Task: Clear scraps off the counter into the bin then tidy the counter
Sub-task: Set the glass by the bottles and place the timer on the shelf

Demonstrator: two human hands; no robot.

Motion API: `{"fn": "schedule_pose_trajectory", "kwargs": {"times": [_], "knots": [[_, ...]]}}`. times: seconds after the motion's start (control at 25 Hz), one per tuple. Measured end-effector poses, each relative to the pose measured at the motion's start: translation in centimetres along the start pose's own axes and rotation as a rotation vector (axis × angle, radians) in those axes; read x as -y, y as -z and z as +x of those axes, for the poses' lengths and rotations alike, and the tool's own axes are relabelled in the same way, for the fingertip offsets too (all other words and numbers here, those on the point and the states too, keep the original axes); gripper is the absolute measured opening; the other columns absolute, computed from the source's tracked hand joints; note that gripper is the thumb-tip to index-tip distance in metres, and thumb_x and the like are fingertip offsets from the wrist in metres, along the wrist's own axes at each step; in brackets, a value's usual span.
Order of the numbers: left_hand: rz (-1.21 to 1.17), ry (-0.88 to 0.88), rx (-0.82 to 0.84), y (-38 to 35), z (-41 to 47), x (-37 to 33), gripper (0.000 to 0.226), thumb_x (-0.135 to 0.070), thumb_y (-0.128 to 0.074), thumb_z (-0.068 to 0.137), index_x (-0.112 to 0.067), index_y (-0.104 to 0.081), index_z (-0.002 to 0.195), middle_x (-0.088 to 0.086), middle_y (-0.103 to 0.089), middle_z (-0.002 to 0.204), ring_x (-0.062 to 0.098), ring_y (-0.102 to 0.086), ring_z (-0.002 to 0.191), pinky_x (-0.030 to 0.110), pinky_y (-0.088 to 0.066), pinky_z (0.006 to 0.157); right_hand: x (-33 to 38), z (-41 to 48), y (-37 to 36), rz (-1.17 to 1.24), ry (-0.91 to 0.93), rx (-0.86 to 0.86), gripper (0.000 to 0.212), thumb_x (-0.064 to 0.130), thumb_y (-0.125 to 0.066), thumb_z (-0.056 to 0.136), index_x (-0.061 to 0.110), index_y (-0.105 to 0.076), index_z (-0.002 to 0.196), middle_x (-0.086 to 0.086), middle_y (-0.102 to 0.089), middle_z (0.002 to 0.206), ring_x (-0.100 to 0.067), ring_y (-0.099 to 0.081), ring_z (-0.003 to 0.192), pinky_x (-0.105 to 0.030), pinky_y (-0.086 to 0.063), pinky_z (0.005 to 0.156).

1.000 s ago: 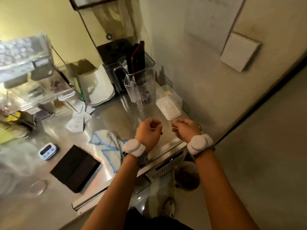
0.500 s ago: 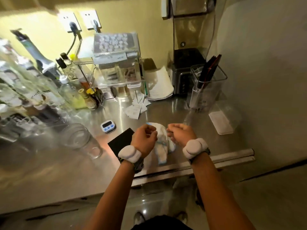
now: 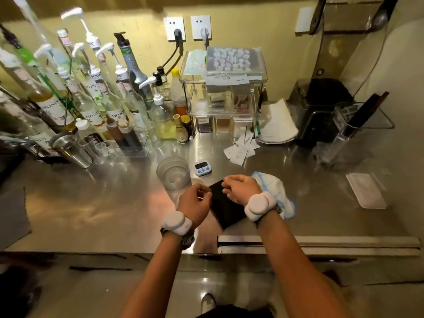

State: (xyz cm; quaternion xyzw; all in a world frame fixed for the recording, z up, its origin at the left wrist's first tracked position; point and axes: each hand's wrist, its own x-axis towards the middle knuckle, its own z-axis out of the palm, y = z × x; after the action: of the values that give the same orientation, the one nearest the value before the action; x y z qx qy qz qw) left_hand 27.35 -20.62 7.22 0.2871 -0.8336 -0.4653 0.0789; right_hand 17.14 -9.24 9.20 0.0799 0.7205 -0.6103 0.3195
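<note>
Right now I have both hands low over the stainless steel counter [image 3: 91, 214], near its front edge. My left hand [image 3: 195, 204] is loosely curled and I can't tell whether it pinches anything. My right hand [image 3: 241, 188] has its fingers bent down, the tips touching the flat black rectangular pad [image 3: 226, 211] between the hands. That pad looks thin, light and fairly stiff; I'd take it by its near corner. Just beside my right wrist lies the crumpled white cloth with blue stripes [image 3: 275, 189], soft and limp, best bunched from above. Farther back, the small white paper slips [image 3: 239, 151] look featherlight and would slide on steel, so I'd pinch or sweep them. No bin is in view.
</note>
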Motion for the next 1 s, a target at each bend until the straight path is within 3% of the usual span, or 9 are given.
{"fn": "schedule_pose_trajectory", "kwargs": {"times": [0.12,0.28,0.44,0.56,0.68,0.84,1.0], "knots": [[0.097,0.056,0.001,1.6,-0.3,2.2,0.013,-0.023,-0.060,0.088,-0.014,-0.068,0.085,0.003,-0.073,0.082,0.021,-0.070,0.079,0.038,-0.057,0.080,-0.7,0.9,-3.0,-0.047,-0.011,0.035,0.009,0.018,-0.062,0.085,0.021,-0.066,0.077,-0.005,-0.070,0.079,-0.016,-0.067,0.075,-0.030,-0.056,0.074],[0.207,0.180,-0.045,2.9,0.2,4.1,0.021,-0.030,-0.059,0.087,-0.012,-0.066,0.078,0.003,-0.071,0.077,0.024,-0.067,0.078,0.033,-0.053,0.074,-1.2,2.0,-5.8,-0.066,0.011,0.091,0.011,0.017,-0.061,0.085,0.022,-0.064,0.076,-0.007,-0.067,0.076,-0.017,-0.062,0.064,-0.026,-0.049,0.059],[0.140,0.386,-0.138,4.2,1.3,5.7,0.031,-0.031,-0.059,0.086,-0.002,-0.061,0.096,0.014,-0.070,0.089,0.034,-0.066,0.085,0.036,-0.052,0.072,-1.0,2.9,-7.0,0.014,-0.012,0.216,0.015,0.009,-0.060,0.086,0.023,-0.063,0.081,-0.004,-0.060,0.071,-0.016,-0.055,0.057,-0.022,-0.040,0.049],[0.037,0.412,-0.228,4.7,1.8,5.5,0.040,-0.032,-0.060,0.086,-0.009,-0.048,0.116,0.005,-0.063,0.091,0.025,-0.062,0.080,0.032,-0.046,0.071,-0.9,3.9,-7.5,0.004,-0.021,0.254,0.021,0.006,-0.058,0.084,0.019,-0.065,0.099,-0.003,-0.059,0.071,-0.014,-0.055,0.055,-0.024,-0.041,0.051],[-0.021,0.343,-0.292,4.7,2.5,5.5,0.032,-0.028,-0.061,0.084,-0.013,-0.051,0.111,0.005,-0.064,0.095,0.022,-0.062,0.081,0.036,-0.053,0.072,-0.9,4.8,-7.9,0.032,-0.055,0.310,0.035,0.000,-0.053,0.089,0.008,-0.056,0.123,-0.008,-0.060,0.074,-0.013,-0.060,0.052,-0.023,-0.049,0.050],[-0.024,0.335,-0.283,5.3,3.6,6.0,0.028,-0.032,-0.063,0.082,-0.016,-0.052,0.102,0.002,-0.064,0.092,0.019,-0.062,0.081,0.035,-0.053,0.071,-1.3,6.2,-9.0,-0.041,-0.006,0.339,0.040,-0.002,-0.058,0.086,0.005,-0.057,0.125,-0.014,-0.068,0.096,-0.016,-0.066,0.076,-0.027,-0.056,0.073],[-0.014,0.300,-0.275,6.1,5.8,6.4,0.022,-0.027,-0.063,0.082,-0.016,-0.052,0.097,0.003,-0.063,0.092,0.021,-0.062,0.081,0.036,-0.053,0.070,-0.6,7.5,-10.5,-0.059,0.012,0.289,0.035,0.003,-0.059,0.083,0.013,-0.063,0.116,-0.014,-0.071,0.100,-0.025,-0.069,0.093,-0.037,-0.058,0.089]]}}
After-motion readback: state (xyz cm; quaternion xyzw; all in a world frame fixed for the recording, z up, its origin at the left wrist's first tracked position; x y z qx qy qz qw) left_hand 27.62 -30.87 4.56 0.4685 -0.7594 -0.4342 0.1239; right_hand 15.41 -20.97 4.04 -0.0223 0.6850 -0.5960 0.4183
